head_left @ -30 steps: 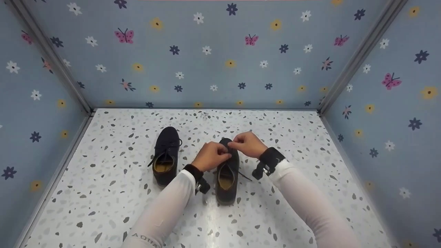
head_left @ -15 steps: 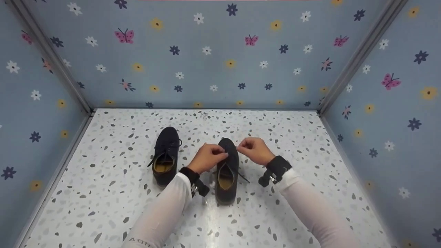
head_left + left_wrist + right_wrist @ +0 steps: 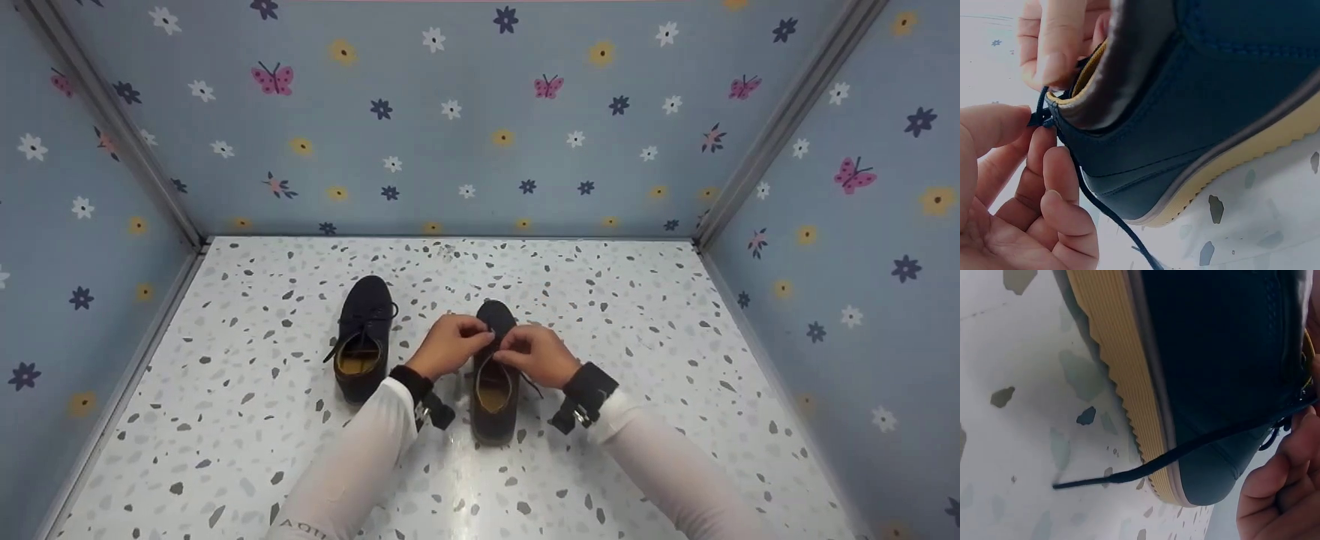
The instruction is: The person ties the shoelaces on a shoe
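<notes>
Two dark lace-up shoes with tan insides lie toes away from me in the head view. Both hands are over the right-hand shoe (image 3: pixel 493 429). My left hand (image 3: pixel 450 346) pinches the dark shoelace (image 3: pixel 1032 119) near the top of the lacing, between thumb and fingertips. Closer to the shoe's opening, my right hand (image 3: pixel 544 358) has thumb and forefinger together on a strand of lace. A loose lace end (image 3: pixel 1185 449) trails down the shoe's side and past its cream sole (image 3: pixel 1123 382) in the right wrist view.
The other shoe (image 3: pixel 364 386) stands to the left, its laces loose over the tongue. Speckled white flooring (image 3: pixel 255 420) lies under both shoes. Blue flower-and-butterfly panels (image 3: pixel 465 120) rise at the back and both sides.
My right hand has drawn away to the right from the toe, then come back lower, to the lacing near the opening. My left hand has shifted slightly left and still pinches at the lacing.
</notes>
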A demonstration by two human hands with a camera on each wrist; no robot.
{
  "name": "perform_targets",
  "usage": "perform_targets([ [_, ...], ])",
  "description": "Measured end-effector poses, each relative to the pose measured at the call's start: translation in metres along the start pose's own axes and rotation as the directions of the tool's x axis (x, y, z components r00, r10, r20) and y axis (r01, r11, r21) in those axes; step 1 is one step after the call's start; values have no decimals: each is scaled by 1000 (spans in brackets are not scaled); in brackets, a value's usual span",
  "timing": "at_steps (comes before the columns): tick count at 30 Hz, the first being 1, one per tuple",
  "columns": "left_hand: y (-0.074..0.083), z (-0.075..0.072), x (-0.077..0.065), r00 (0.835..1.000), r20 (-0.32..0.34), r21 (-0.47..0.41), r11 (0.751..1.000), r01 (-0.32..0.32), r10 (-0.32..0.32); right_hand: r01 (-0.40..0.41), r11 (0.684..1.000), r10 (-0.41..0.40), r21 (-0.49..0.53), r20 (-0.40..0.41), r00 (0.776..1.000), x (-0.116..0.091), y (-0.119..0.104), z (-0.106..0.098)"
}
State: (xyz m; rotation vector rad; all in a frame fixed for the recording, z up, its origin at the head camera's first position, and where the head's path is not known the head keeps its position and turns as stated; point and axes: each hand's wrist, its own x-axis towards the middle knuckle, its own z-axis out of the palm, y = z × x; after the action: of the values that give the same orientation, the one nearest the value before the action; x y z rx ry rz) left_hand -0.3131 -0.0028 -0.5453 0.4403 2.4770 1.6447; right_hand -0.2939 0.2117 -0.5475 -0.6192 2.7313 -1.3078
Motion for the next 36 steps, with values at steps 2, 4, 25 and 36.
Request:
perform_targets([
  [2,0,1,0,1000,-5,-5,1000,2,-2,12,1000,-12,-15,-1,1000,-2,1,-3],
  [4,-1,1,0,1000,-10,-7,1000,2,-2,12,1000,-12,-6,12,1000,-5,2,-7],
  [25,-2,1,-1,999,17,-92,995,-26,28,-71,997,67,29,115,991,18,-1,-16],
  [36,-4,2,-4,999,27,-100,994,-41,44,-68,998,67,3,112,991,18,3,-12],
])
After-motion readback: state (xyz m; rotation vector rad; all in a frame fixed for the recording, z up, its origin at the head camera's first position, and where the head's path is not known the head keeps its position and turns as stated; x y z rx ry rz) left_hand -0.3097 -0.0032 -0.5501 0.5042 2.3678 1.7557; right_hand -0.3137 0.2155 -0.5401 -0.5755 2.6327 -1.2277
